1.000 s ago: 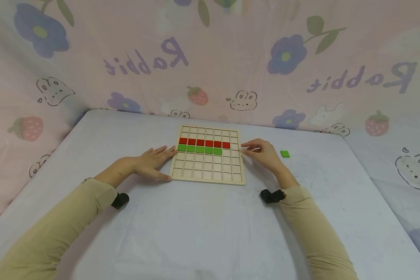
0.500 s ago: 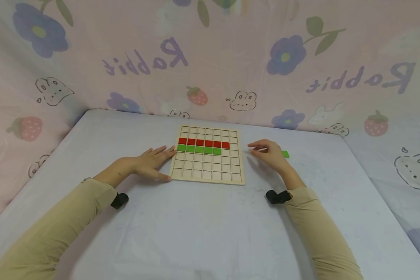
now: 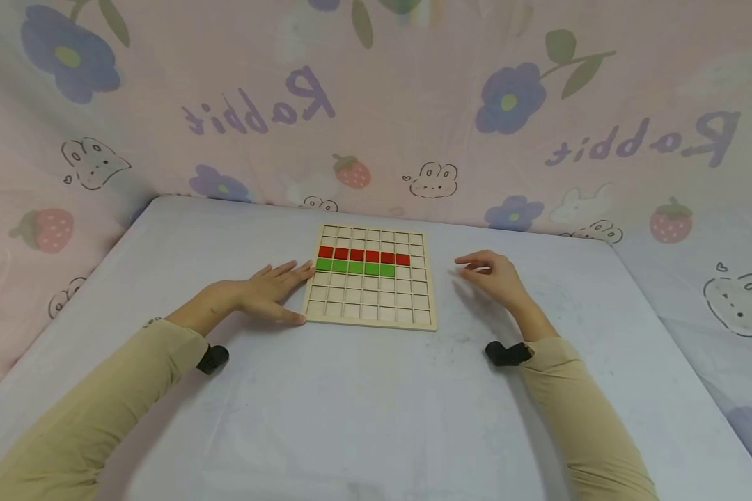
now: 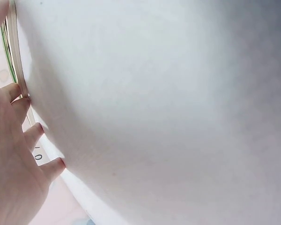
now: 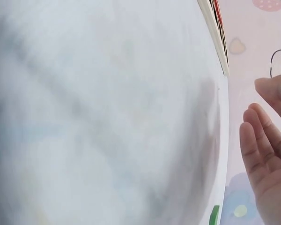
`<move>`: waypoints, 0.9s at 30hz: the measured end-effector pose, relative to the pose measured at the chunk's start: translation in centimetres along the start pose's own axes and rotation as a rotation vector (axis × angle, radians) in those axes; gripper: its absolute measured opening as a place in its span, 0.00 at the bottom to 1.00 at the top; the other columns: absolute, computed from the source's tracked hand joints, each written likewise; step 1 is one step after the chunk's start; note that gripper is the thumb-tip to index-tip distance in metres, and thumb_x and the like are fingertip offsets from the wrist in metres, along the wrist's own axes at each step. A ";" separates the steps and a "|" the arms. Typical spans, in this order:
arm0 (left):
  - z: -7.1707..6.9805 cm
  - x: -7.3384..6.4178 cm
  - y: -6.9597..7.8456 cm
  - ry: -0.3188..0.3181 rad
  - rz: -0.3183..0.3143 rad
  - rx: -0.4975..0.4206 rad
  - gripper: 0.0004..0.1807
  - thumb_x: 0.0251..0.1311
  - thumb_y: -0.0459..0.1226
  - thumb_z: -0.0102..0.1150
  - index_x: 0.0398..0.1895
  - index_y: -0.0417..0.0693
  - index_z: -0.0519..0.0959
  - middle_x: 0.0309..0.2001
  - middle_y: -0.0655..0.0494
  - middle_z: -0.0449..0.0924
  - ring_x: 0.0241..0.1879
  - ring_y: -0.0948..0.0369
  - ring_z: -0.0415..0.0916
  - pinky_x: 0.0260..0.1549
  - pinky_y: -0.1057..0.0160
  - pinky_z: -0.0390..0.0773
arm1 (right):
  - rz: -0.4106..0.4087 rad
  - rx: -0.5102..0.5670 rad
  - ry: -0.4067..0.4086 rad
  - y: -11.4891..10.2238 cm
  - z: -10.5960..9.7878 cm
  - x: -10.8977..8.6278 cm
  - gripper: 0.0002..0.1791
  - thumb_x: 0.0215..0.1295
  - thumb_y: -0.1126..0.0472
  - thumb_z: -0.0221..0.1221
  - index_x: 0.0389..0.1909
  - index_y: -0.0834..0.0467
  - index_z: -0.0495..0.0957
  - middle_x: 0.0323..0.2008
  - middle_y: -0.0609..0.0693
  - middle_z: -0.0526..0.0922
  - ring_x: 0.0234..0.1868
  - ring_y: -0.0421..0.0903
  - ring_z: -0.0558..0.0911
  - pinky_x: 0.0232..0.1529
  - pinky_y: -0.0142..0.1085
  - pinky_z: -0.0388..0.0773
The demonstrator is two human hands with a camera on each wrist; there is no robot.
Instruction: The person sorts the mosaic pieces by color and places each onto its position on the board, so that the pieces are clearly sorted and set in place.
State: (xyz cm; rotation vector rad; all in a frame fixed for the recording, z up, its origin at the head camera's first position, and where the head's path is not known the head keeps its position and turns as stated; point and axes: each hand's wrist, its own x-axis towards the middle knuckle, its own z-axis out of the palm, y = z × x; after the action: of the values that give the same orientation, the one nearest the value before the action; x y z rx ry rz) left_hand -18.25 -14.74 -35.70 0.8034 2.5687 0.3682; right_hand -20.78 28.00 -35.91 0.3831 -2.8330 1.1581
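Note:
A pale wooden grid board (image 3: 370,324) lies on the table, with a row of several red tiles (image 3: 357,255) above a row of several green tiles (image 3: 356,267). At its left edge, my left hand (image 3: 268,293) rests with fingers spread and fingertips right at the rim. My right hand (image 3: 490,275) is off to the right of the board, fingers lightly bent and thumb apart, holding nothing. A loose green tile (image 5: 214,216) shows at the bottom of the right wrist view; in the head view the right hand hides it.
The table (image 3: 351,410) is covered with a white cloth. Behind it hangs a pink curtain (image 3: 388,90) printed with flowers, rabbits and strawberries. Black wrist cameras (image 3: 506,353) sit at both sleeve cuffs.
My right hand has moved right, away from the board's right edge, and now covers the loose green tile in the head view. The left hand and board have stayed put.

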 end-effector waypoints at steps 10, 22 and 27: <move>-0.1 0.0 0.0 -0.009 0.011 -0.007 0.54 0.58 0.58 0.56 0.76 0.43 0.41 0.77 0.44 0.34 0.75 0.43 0.29 0.68 0.34 0.33 | -0.007 -0.001 0.036 1.1 -0.7 -0.5 0.15 0.65 0.65 0.59 0.50 0.66 0.81 0.51 0.64 0.79 0.51 0.58 0.79 0.53 0.47 0.77; 0.1 0.2 -0.3 -0.008 0.010 -0.010 0.54 0.58 0.59 0.56 0.77 0.45 0.40 0.78 0.46 0.33 0.76 0.44 0.28 0.68 0.35 0.33 | 0.049 -0.021 0.058 1.8 -1.7 -1.3 0.16 0.65 0.64 0.58 0.52 0.65 0.80 0.53 0.64 0.78 0.52 0.58 0.78 0.53 0.43 0.74; -0.1 0.0 0.1 -0.005 0.014 -0.011 0.54 0.58 0.59 0.56 0.76 0.43 0.41 0.77 0.44 0.35 0.75 0.43 0.29 0.68 0.33 0.34 | 0.069 -0.041 0.072 2.2 -2.0 -1.5 0.17 0.65 0.64 0.58 0.53 0.65 0.79 0.51 0.66 0.78 0.51 0.59 0.78 0.51 0.41 0.73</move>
State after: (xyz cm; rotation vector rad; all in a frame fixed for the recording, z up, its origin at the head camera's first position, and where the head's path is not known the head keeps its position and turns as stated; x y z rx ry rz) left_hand -18.27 -14.68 -35.57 0.8176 2.5555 0.3835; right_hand -19.91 31.24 -36.19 0.2387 -2.8232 1.1000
